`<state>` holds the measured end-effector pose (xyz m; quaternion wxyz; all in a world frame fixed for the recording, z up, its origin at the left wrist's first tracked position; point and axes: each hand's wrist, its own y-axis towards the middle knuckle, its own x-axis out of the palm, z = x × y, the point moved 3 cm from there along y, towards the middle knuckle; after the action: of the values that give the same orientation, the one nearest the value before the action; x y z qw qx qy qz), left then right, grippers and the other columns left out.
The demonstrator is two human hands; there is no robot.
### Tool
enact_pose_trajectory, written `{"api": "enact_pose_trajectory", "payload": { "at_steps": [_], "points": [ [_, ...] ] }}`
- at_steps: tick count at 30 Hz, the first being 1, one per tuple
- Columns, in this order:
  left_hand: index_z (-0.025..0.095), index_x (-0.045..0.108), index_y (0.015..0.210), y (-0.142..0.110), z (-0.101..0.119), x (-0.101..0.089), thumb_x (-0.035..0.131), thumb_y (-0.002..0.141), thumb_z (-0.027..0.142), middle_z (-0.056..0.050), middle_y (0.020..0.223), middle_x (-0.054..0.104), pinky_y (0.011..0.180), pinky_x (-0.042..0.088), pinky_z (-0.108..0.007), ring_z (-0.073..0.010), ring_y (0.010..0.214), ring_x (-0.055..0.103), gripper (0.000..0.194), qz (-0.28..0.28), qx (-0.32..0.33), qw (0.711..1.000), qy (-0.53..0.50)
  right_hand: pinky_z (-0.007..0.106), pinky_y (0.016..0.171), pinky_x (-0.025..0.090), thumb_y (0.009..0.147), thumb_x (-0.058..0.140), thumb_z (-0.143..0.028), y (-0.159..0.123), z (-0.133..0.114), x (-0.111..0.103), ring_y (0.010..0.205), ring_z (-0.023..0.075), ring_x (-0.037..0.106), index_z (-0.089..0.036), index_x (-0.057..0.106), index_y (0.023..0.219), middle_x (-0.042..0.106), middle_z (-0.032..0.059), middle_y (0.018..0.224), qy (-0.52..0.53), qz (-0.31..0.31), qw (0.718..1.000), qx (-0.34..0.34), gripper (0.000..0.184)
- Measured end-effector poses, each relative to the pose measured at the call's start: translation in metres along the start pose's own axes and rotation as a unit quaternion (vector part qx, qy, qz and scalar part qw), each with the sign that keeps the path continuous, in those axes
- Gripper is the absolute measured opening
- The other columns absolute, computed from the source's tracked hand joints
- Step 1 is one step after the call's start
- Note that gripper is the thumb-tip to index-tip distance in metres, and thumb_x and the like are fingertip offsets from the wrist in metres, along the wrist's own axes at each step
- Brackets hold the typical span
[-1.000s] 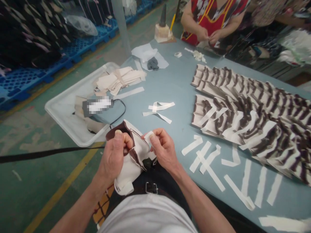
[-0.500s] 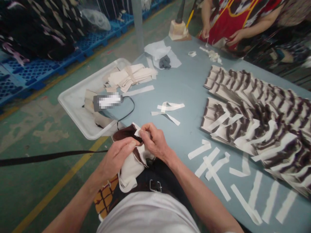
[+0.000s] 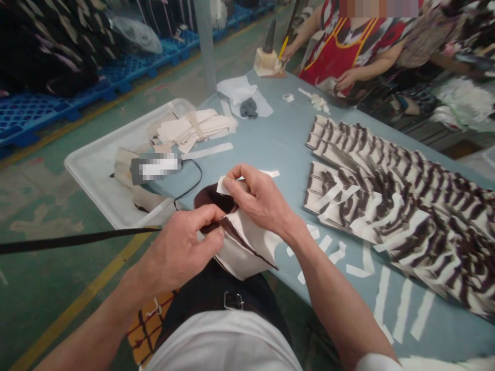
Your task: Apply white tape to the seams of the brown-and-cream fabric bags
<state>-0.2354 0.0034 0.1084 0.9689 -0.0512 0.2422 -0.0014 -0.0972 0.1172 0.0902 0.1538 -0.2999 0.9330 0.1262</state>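
Just above my lap, at the table's near edge, both hands hold a cream fabric piece with dark brown lining (image 3: 247, 252). My left hand (image 3: 189, 247) is closed, its thumb and forefinger pinching the seam of the piece. Farther up, my right hand (image 3: 259, 198) pinches the upper edge, where a small white tab (image 3: 221, 186) sticks out past the fingertips. Between the hands the brown inside gapes. The piece's cream side hangs down to the right, below my right wrist. Whether the tab is attached cannot be made out.
A white tray (image 3: 91, 188) stands left, with a tied bundle of cream cloth pieces (image 3: 197, 126) at its edge. White strips (image 3: 382, 293) and rows of cream-and-brown pieces (image 3: 386, 206) lie right. Across the table (image 3: 266, 136) a person in a red apron (image 3: 328, 56) works.
Both hands have moved up and right with the fabric piece, which is now spread wider. The co-worker's hand has reached to the yellow stick by the block. The view has shifted slightly.
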Motion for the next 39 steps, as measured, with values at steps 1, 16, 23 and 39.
{"api": "enact_pose_trajectory", "payload": {
  "at_steps": [1, 16, 23, 39],
  "points": [
    [0.02, 0.073, 0.078, 0.001, 0.002, 0.002, 0.059, 0.089, 0.03, 0.0, 0.07, 0.074, 0.061, 0.047, -0.026, -0.0183, 0.065, 0.064, 0.02, -0.021, -0.007, 0.999, -0.029, 0.027, 0.064, 0.033, 0.102, 0.061, -0.033, -0.002, 0.0, -0.001, 0.063, 0.0141, 0.048, -0.024, 0.061, 0.085, 0.059, -0.006, 0.067, 0.006, -0.008, 1.0, 0.013, 0.019],
    [0.019, 0.085, 0.115, -0.001, -0.003, 0.015, 0.078, 0.1, 0.044, -0.004, 0.093, 0.081, 0.072, 0.057, -0.018, -0.0168, 0.083, 0.072, 0.03, -0.14, -0.108, 0.948, -0.265, 0.023, 0.049, 0.027, 0.088, 0.088, -0.061, -0.076, 0.007, -0.041, 0.053, 0.0071, 0.03, -0.02, 0.07, 0.081, 0.046, -0.0079, 0.061, 0.261, 0.13, 0.941, 0.174, 0.045],
    [0.019, 0.086, 0.118, 0.002, 0.001, 0.018, 0.076, 0.101, 0.041, -0.006, 0.096, 0.084, 0.069, 0.058, -0.018, -0.0178, 0.083, 0.075, 0.029, -0.131, -0.096, 0.958, -0.238, 0.019, 0.053, 0.043, 0.09, 0.083, -0.04, -0.102, -0.03, -0.02, 0.059, 0.0096, 0.055, -0.019, 0.075, 0.079, 0.069, -0.0016, 0.07, 0.247, 0.132, 0.94, 0.194, 0.025],
    [0.016, 0.084, 0.103, -0.001, 0.003, 0.022, 0.078, 0.091, 0.037, -0.007, 0.091, 0.086, 0.061, 0.058, -0.019, -0.017, 0.073, 0.074, 0.025, -0.087, -0.1, 0.967, -0.217, 0.019, 0.047, 0.043, 0.088, 0.077, -0.031, -0.099, -0.03, -0.001, 0.053, 0.0105, 0.061, -0.02, 0.072, 0.078, 0.073, -0.002, 0.065, 0.177, 0.237, 0.942, 0.159, 0.015]
  ]
}}
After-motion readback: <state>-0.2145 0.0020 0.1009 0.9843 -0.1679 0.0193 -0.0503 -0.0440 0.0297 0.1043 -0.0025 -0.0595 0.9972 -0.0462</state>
